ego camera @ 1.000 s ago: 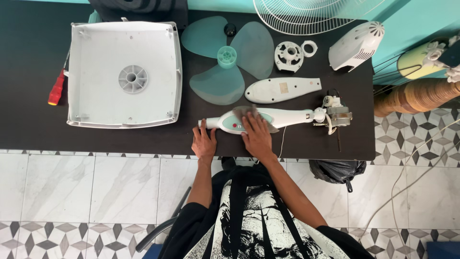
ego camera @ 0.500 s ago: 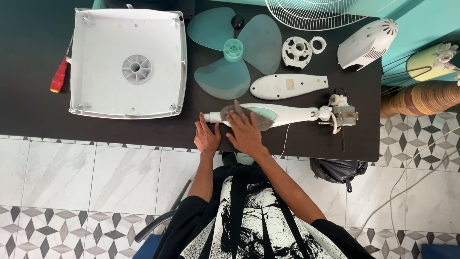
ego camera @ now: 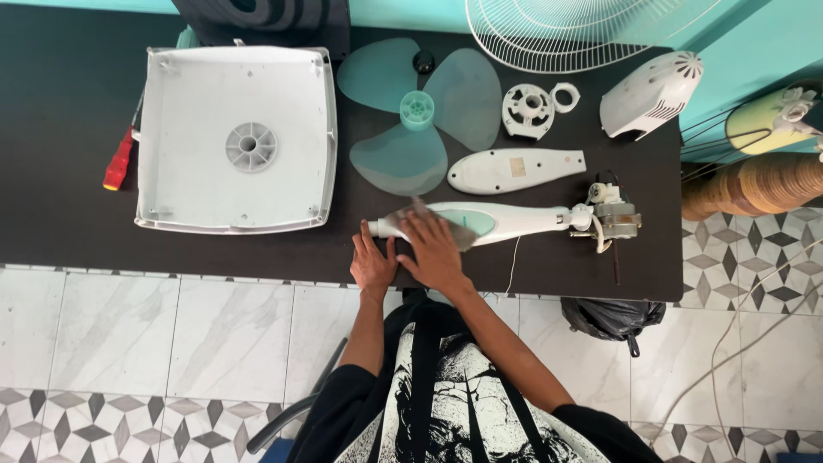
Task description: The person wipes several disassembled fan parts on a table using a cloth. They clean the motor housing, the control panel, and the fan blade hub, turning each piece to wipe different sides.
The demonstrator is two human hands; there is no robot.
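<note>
Hands first: my left hand (ego camera: 374,264) lies palm down on the dark table top (ego camera: 69,171), fingers extended toward the narrow end of the long white plastic fan neck housing with a pale green panel (ego camera: 514,220), fingertips at or touching it. My right hand (ego camera: 435,250) is spread flat over a grey rag (ego camera: 459,231), pressing it onto the housing; neither hand is clenched, and I cannot tell whether the fingers curl around anything. Both forearms extend straight forward, close together.

The housing lies lengthwise near the front edge of the table, a small metal motor with wires (ego camera: 610,219) at its right end. My right hand hides the left part of the green panel, and most of the rag is covered.

Behind the housing lie a flat white plastic cover plate (ego camera: 517,170) and a translucent green three-blade propeller (ego camera: 417,114). A square white plastic base, ribbed underside up (ego camera: 236,141), sits to the left, with a red-handled screwdriver (ego camera: 118,160) beside it. A white wire grille (ego camera: 583,30) is cut off by the top edge.
</note>
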